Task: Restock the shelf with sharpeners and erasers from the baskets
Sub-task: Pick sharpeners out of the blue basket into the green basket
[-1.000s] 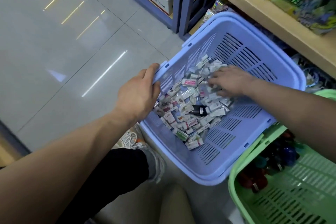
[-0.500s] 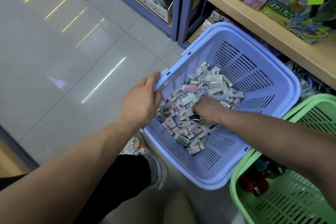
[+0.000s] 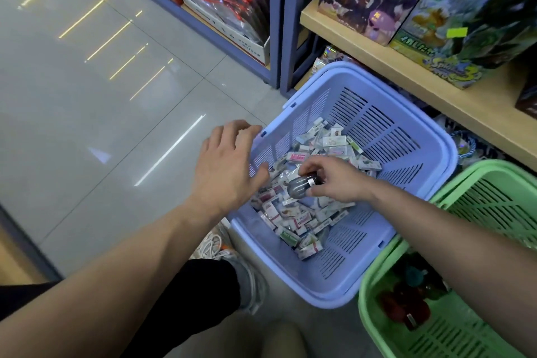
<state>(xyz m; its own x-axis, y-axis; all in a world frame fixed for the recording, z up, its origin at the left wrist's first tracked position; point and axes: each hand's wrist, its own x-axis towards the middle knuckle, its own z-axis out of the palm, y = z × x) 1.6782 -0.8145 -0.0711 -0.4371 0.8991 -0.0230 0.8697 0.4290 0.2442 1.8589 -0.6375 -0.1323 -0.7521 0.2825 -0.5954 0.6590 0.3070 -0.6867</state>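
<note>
In the middle of the frame the right hand (image 3: 340,180) pinches a dark packet (image 3: 299,186) in clear wrapping between thumb and curled fingers, just above the heap of erasers (image 3: 334,144) in the blue basket (image 3: 436,142). The packet lies nearly level. Its long axis runs left to right across the frame, the rounded end pointing left and slightly down, and the other end hidden in the fingers. The left hand (image 3: 226,166) hovers with fingers spread and relaxed over the basket's left rim, holding nothing; I cannot tell whether it touches the rim. At lower right, beside the blue one, a green basket (image 3: 374,311) holds blurred red and teal pieces.
</note>
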